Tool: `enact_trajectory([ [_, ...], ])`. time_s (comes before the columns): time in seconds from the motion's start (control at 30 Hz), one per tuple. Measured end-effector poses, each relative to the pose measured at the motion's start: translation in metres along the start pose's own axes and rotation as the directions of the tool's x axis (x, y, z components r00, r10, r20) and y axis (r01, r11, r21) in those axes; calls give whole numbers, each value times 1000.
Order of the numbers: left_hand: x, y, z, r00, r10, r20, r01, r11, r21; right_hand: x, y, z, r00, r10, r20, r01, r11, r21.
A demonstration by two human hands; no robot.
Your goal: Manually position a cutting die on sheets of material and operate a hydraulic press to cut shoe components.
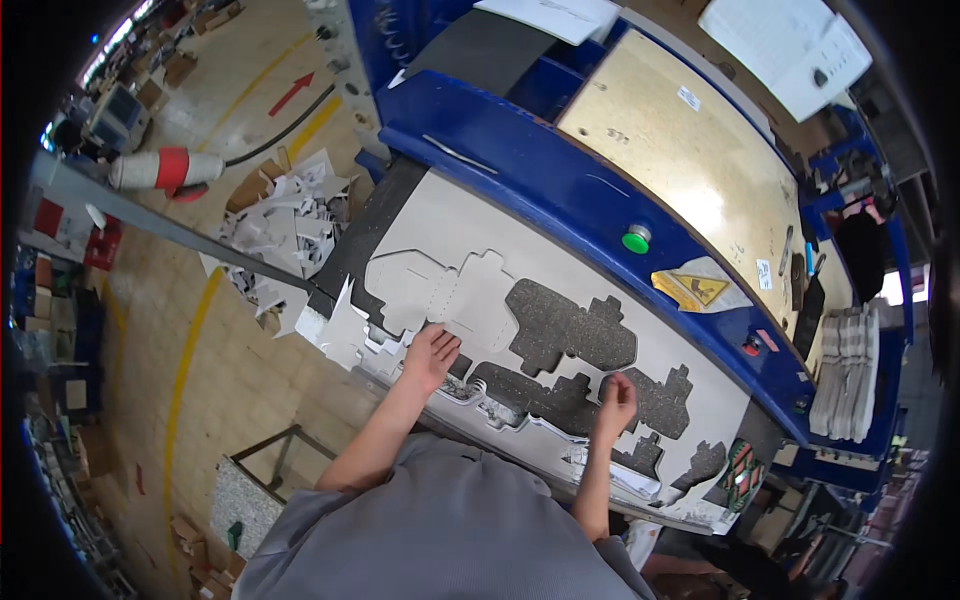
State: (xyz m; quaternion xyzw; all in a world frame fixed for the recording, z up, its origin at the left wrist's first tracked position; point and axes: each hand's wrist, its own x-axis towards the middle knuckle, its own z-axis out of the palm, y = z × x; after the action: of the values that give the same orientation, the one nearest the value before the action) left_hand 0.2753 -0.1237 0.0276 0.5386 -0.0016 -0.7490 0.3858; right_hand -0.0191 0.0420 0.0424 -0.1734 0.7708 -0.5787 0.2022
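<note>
A light grey cardboard sheet (580, 265) lies on the machine's dark bed in front of me. It has several shaped openings through which a dark speckled surface (565, 325) shows. One cut blank (440, 295) still sits in the sheet at the left, its outline and dotted fold lines visible. My left hand (432, 357) is at the near edge of this blank, fingers stretched out and nothing seen in them. Over the openings on the right, my right hand (618, 402) has its fingers curled together; whether they hold anything is hidden.
A blue machine beam (540, 160) with a green button (636, 238) runs behind the sheet. Torn scraps (290, 220) are heaped on the floor at left. A stack of light pieces (843, 375) stands at far right. A grey metal bar (200, 225) crosses the left side.
</note>
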Motion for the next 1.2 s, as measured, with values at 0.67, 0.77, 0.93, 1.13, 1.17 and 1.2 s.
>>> enact_trajectory([
  [0.67, -18, 13, -18, 942, -159, 295, 128, 984, 123, -57, -96, 116, 828, 157, 538, -165, 986, -34],
  [0.77, -43, -3, -23, 906, -182, 383, 106, 972, 212, -63, -112, 118, 641, 473, 604, -192, 861, -471],
  [0.93, -55, 16, 2, 850, -202, 486, -145, 798, 585, -75, -112, 87, 838, 101, 536, -106, 994, -22],
  [1.13, -81, 82, 55, 243, 609, 755, -887, -176, 427, -49, -117, 18, 902, -103, 420, 182, 971, -152],
  [1.17, -78, 88, 71, 158, 593, 789, -868, -298, 398, -40, -102, 12, 900, -171, 401, 289, 922, -256],
  [1.2, -77, 88, 82, 72, 568, 820, -835, -415, 361, -35, -74, 6, 914, -166, 371, 275, 925, -263],
])
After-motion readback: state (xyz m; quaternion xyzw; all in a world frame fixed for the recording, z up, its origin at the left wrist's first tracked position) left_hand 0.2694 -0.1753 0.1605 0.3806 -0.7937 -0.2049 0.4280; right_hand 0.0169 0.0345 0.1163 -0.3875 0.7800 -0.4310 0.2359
